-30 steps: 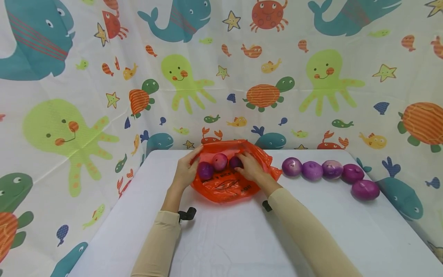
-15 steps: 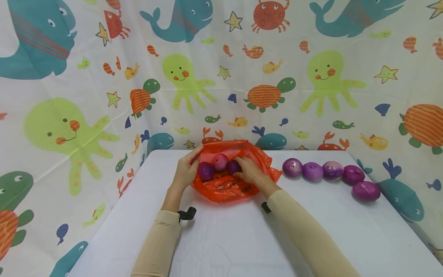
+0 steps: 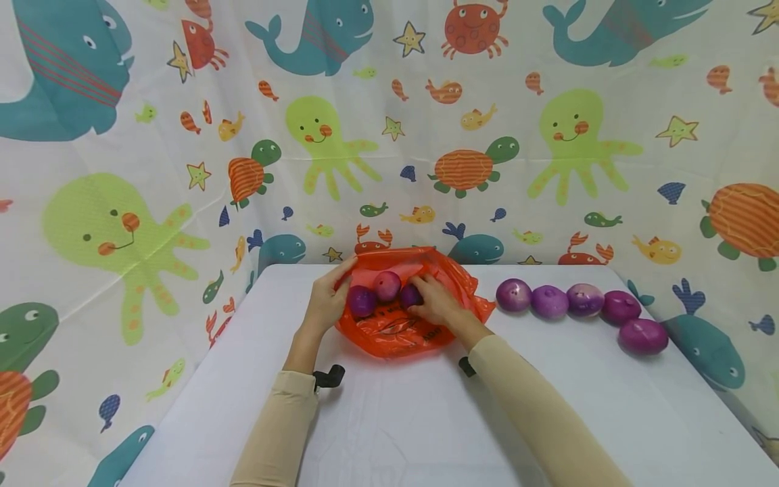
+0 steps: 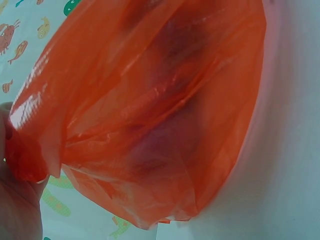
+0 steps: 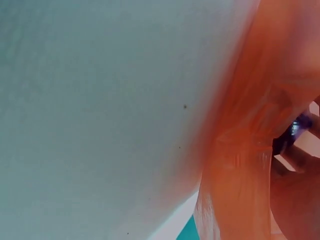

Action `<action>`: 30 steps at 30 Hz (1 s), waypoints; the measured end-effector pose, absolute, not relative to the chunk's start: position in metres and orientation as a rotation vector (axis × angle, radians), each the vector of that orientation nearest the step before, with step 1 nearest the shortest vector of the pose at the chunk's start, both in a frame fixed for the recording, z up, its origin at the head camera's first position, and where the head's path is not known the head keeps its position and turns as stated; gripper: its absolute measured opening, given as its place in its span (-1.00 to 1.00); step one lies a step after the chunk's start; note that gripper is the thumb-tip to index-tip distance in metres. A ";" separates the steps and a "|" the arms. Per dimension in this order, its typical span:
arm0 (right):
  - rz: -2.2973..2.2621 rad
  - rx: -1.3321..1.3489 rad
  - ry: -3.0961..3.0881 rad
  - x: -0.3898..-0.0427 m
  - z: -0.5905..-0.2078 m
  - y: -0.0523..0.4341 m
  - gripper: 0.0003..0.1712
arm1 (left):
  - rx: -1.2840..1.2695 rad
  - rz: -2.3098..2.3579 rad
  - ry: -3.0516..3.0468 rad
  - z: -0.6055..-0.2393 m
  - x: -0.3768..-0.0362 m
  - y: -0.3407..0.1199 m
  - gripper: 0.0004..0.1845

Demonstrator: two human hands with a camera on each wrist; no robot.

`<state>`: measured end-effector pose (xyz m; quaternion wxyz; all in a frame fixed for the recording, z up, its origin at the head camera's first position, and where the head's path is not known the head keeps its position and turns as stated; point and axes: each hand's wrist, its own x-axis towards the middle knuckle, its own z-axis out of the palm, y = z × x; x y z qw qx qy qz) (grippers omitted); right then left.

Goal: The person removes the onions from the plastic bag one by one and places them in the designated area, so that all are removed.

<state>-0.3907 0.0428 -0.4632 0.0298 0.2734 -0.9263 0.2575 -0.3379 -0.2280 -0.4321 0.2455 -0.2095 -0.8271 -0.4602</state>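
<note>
A red plastic bag (image 3: pixel 389 338) with dark printing lies on the white table, its mouth held wide. At the bag's left edge my left hand (image 3: pixel 325 297) pinches the rim; in the left wrist view the bunched plastic (image 4: pixel 30 155) sits between thumb and fingers. Inside the mouth, a purple passion fruit (image 3: pixel 362 301) and a pinker one (image 3: pixel 386 286) rest side by side. My right hand (image 3: pixel 435 299) reaches into the opening, fingers curled round a dark passion fruit (image 3: pixel 410 296). The right wrist view shows that fruit (image 5: pixel 295 131) partly covered by the bag and fingers.
To the bag's right, several more purple passion fruits (image 3: pixel 549 302) stand in a curved row, ending at a magenta one (image 3: pixel 643 337) near the table's right edge. A sea-animal printed curtain (image 3: pixel 389 135) rises behind and beside the white table (image 3: pixel 389 419).
My right hand has shifted slightly left and deeper into the bag with the dark passion fruit, now close to the pinker one. The left hand stays at the rim.
</note>
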 end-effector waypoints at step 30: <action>0.787 0.960 -2.646 -0.360 -0.437 0.060 -0.24 | -0.555 -1.252 -2.276 -0.433 -0.337 -0.228 -0.48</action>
